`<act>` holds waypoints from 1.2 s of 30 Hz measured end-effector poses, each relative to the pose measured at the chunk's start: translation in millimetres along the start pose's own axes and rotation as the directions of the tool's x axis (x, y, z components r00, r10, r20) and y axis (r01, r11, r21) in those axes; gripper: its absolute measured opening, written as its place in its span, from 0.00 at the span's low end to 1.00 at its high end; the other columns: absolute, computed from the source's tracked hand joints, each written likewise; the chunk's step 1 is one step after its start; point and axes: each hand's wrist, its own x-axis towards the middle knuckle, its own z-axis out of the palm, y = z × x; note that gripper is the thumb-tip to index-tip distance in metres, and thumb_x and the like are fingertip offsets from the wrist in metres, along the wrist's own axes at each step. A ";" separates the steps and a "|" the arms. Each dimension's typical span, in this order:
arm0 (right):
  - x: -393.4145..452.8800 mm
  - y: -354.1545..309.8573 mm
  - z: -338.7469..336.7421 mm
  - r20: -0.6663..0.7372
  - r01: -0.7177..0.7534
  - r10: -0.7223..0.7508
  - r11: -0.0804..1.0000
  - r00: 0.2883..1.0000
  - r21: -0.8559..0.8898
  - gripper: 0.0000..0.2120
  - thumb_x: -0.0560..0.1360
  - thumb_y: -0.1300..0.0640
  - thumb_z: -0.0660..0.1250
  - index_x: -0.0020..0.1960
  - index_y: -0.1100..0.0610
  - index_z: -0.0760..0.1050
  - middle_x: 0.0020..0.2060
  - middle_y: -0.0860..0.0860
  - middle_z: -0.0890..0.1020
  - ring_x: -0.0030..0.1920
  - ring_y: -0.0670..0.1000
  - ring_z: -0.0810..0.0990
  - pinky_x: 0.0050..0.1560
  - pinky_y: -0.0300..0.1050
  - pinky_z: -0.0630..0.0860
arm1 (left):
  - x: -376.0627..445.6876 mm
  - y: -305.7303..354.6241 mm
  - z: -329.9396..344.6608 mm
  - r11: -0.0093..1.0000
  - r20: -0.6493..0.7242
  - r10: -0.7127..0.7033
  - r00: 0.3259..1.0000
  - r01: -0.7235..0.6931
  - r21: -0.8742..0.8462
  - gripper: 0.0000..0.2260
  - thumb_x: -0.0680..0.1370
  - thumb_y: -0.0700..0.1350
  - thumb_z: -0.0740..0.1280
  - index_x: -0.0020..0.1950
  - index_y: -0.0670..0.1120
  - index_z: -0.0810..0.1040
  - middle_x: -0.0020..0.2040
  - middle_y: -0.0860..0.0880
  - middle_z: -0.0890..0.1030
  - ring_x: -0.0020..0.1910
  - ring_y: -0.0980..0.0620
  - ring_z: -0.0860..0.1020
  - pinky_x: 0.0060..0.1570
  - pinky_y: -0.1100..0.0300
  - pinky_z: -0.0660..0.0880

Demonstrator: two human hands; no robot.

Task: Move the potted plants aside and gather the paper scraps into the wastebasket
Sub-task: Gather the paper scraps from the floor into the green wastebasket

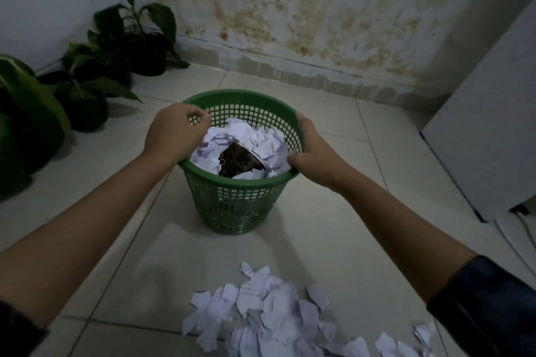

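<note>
Both hands are up at the basket [232,200], the right hand [314,151] gripping its rim and the left hand [177,133] loosely curled over the opening, seemingly empty, while the scraps [261,319] lie behind them, nearer the right arm.

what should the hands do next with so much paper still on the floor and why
Probably let go of the green plastic mesh wastebasket and reach down for the pile of torn white paper scraps. The right hand grips its rim and the left hand hovers over it, seemingly holding nothing, while scraps lie on the tiles near the person.
</note>
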 end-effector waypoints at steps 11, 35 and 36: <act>-53.8 25.9 -28.6 -0.132 0.181 -0.167 0.978 0.977 0.107 0.31 0.77 0.58 0.63 0.75 0.53 0.52 0.72 0.54 0.63 0.70 0.52 0.65 0.71 0.52 0.64 | -72.5 21.3 3.8 0.957 -0.108 -0.011 0.994 -0.021 -0.288 0.18 0.82 0.47 0.55 0.71 0.44 0.64 0.70 0.45 0.64 0.66 0.58 0.62 0.64 0.67 0.57; -159.2 123.8 119.2 0.650 0.311 -0.091 0.922 0.754 -0.230 0.27 0.80 0.42 0.50 0.76 0.49 0.53 0.77 0.49 0.51 0.76 0.57 0.48 0.73 0.60 0.45 | -275.1 -11.5 111.4 0.871 0.591 -0.228 0.773 0.433 -0.230 0.18 0.82 0.46 0.57 0.72 0.45 0.65 0.72 0.49 0.67 0.71 0.55 0.63 0.72 0.65 0.56; -156.9 122.4 111.4 0.666 0.328 -0.153 0.934 0.730 -0.144 0.24 0.81 0.46 0.54 0.75 0.51 0.59 0.75 0.51 0.58 0.75 0.56 0.55 0.74 0.57 0.51 | -276.9 -10.5 105.3 0.862 0.572 -0.200 0.795 0.421 -0.284 0.17 0.81 0.44 0.58 0.70 0.45 0.69 0.69 0.49 0.71 0.67 0.57 0.68 0.67 0.71 0.60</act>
